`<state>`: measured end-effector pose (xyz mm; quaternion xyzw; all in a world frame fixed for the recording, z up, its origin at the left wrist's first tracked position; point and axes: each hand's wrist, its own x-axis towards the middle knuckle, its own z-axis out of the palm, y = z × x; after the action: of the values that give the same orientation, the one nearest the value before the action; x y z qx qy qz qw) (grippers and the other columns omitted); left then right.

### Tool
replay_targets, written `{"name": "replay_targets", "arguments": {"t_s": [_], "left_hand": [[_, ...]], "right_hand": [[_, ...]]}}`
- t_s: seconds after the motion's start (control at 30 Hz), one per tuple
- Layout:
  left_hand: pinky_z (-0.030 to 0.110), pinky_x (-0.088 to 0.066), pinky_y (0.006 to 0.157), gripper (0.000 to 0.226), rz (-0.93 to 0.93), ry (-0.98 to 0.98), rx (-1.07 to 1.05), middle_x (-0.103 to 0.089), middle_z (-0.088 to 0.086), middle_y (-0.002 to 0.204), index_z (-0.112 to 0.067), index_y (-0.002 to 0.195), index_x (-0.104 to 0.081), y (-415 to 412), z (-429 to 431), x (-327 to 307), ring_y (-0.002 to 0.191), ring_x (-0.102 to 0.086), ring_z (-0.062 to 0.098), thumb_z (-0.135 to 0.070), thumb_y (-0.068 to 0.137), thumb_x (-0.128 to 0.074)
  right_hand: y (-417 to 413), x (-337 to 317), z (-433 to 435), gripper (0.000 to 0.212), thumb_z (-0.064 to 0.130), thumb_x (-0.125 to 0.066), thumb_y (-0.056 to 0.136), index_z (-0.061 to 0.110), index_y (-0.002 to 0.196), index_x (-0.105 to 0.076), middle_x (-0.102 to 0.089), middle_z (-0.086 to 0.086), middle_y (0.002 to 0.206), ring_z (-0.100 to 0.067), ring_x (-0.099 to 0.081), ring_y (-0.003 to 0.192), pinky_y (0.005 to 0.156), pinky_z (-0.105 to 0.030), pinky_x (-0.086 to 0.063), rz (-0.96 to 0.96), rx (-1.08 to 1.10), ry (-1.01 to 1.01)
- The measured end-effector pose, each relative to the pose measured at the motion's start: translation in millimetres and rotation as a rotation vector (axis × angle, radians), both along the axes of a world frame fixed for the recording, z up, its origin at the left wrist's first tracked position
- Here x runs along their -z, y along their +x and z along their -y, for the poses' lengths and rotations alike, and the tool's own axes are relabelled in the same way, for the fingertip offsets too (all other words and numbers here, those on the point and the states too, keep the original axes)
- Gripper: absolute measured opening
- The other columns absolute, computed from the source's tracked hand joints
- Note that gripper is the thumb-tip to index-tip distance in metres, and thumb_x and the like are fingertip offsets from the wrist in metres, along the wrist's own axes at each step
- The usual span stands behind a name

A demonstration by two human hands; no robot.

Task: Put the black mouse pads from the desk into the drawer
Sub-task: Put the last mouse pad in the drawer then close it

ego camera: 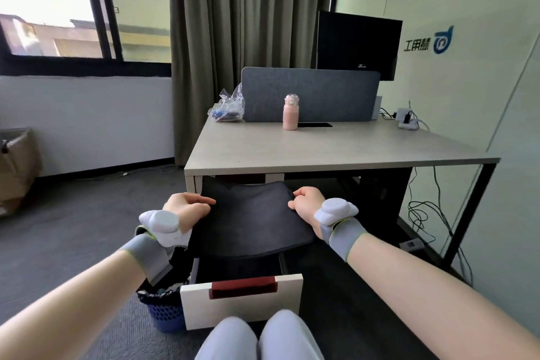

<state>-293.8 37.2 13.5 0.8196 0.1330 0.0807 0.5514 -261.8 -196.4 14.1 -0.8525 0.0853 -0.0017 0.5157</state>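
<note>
A black mouse pad (251,219) hangs flat in the air just in front of the desk (321,152), above the pulled-out drawer (242,298). My left hand (187,209) pinches its left edge and my right hand (306,204) grips its right edge. The drawer has a white front with a dark red handle; its inside is dark and mostly hidden by the pad. Whether the pad is one or a stack, I cannot tell.
On the desk stand a pink bottle (290,112), a clear plastic bag (226,108), a grey divider panel (309,93) and a monitor (358,44). A blue mesh bin (165,310) sits left of the drawer. Cables (423,213) hang at the right. My knees (257,339) are below the drawer.
</note>
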Motion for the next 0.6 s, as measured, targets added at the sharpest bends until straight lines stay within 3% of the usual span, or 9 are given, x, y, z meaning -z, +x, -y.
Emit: {"name": "replay_targets", "arguments": {"t_s": [0.13,0.2,0.27,0.33,0.4,0.47,0.6], "left_hand": [[0.025,-0.044,0.076,0.037,-0.071,-0.026,-0.021,-0.06,0.002,0.069,-0.013,0.1,-0.077,33,-3,20,0.065,-0.051,0.016,-0.001,0.075,-0.051],[0.03,-0.049,0.079,0.038,-0.129,-0.021,-0.033,-0.061,0.002,0.067,-0.014,0.102,-0.076,51,-6,34,0.062,-0.05,0.015,-0.002,0.076,-0.052],[0.033,-0.052,0.087,0.038,-0.191,-0.019,-0.04,-0.07,0.009,0.083,-0.017,0.105,-0.075,73,-9,53,0.068,-0.057,0.019,-0.004,0.077,-0.052],[0.033,-0.051,0.092,0.038,-0.231,-0.023,-0.036,-0.071,0.015,0.113,-0.017,0.107,-0.074,82,-6,68,0.094,-0.067,0.031,-0.004,0.078,-0.053],[0.037,-0.049,0.097,0.039,-0.248,-0.019,-0.043,-0.068,0.016,0.121,-0.017,0.11,-0.073,91,-4,86,0.113,-0.062,0.036,-0.004,0.079,-0.052],[0.04,-0.047,0.099,0.041,-0.272,0.011,-0.052,-0.068,0.016,0.122,-0.017,0.112,-0.072,112,-3,114,0.116,-0.059,0.037,-0.003,0.08,-0.052],[0.037,-0.049,0.099,0.043,-0.319,0.053,-0.055,-0.066,0.005,0.127,-0.019,0.115,-0.07,126,-1,145,0.113,-0.063,0.033,-0.002,0.081,-0.051]], "right_hand": [[33,18,0,0.039,0.01,-0.054,0.087,0.01,0.126,-0.056,-0.061,-0.013,0.116,-0.023,-0.054,0.097,0.085,-0.026,-0.041,-0.046,-0.014,0.001],[54,34,-4,0.041,0.009,-0.055,0.086,0.01,0.127,-0.055,-0.061,-0.013,0.117,-0.025,-0.057,0.103,0.087,-0.027,-0.042,-0.086,-0.019,-0.003],[80,57,-11,0.042,0.009,-0.056,0.085,0.01,0.127,-0.056,-0.062,-0.013,0.119,-0.026,-0.058,0.105,0.085,-0.026,-0.043,-0.139,-0.031,-0.008],[92,75,-11,0.041,0.009,-0.055,0.084,0.012,0.125,-0.057,-0.063,-0.013,0.109,-0.024,-0.057,0.093,0.076,-0.022,-0.041,-0.182,-0.022,-0.021],[104,97,-13,0.039,0.009,-0.053,0.083,0.013,0.122,-0.06,-0.059,-0.008,0.096,-0.022,-0.055,0.087,0.067,-0.021,-0.041,-0.225,-0.015,-0.031],[127,130,-17,0.039,0.011,-0.052,0.083,0.015,0.12,-0.061,-0.058,-0.006,0.094,-0.023,-0.056,0.086,0.06,-0.02,-0.04,-0.299,-0.015,-0.054],[143,167,-19,0.041,0.016,-0.052,0.083,0.019,0.123,-0.058,-0.059,-0.005,0.097,-0.026,-0.062,0.097,0.084,-0.028,-0.048,-0.399,-0.03,-0.084]]}}
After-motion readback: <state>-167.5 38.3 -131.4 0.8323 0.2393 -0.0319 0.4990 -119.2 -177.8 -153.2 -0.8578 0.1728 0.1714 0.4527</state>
